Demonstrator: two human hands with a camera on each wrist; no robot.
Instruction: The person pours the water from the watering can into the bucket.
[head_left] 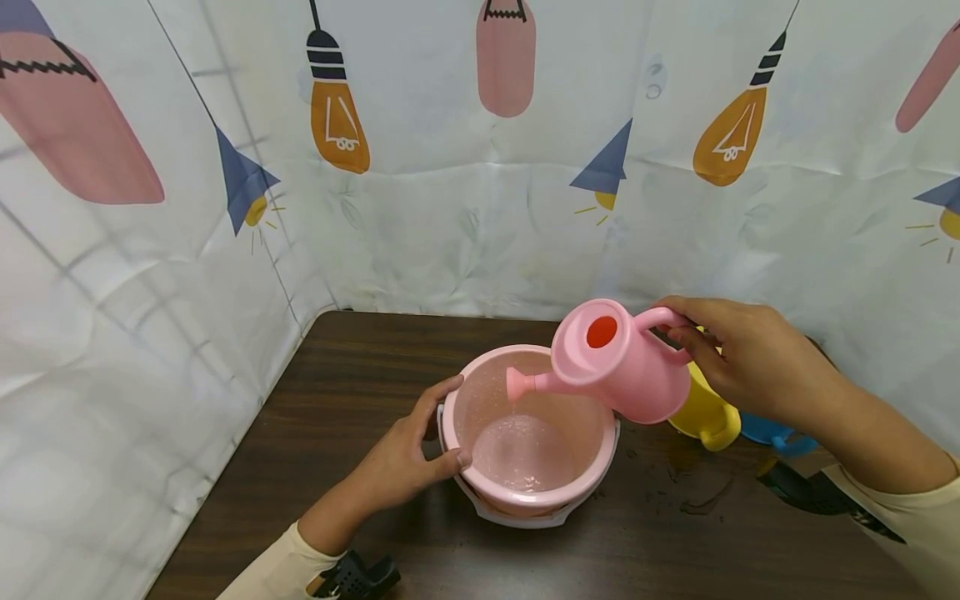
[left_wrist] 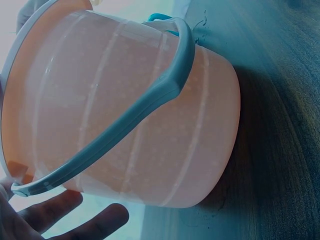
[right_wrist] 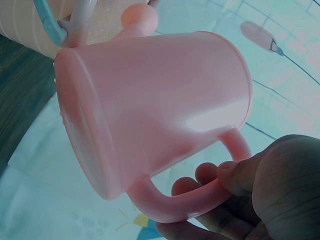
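A pink bucket [head_left: 528, 498] with a pale bail handle [left_wrist: 150, 102] stands upright on the dark table. Water [head_left: 525, 454] lies in its bottom, with small ripples. My left hand [head_left: 405, 450] holds the bucket's left rim, thumb at the front and index finger farther back; two of its fingers [left_wrist: 102, 222] extend beside the wall in the left wrist view. My right hand [head_left: 738, 350] grips the handle of a pink watering can [head_left: 645, 375], keeping it tilted above the bucket's right side. The can's sprinkler spout [head_left: 519, 383] points into the bucket, and fine drops show below it.
A yellow cup [head_left: 705, 408] with a handle stands right of the bucket, partly behind the can. Beside it is a blue cup [head_left: 776, 433], mostly hidden by my right arm. Wet marks [head_left: 705, 500] spot the wooden table [head_left: 360, 358]. A patterned white cloth [head_left: 480, 233] hangs behind.
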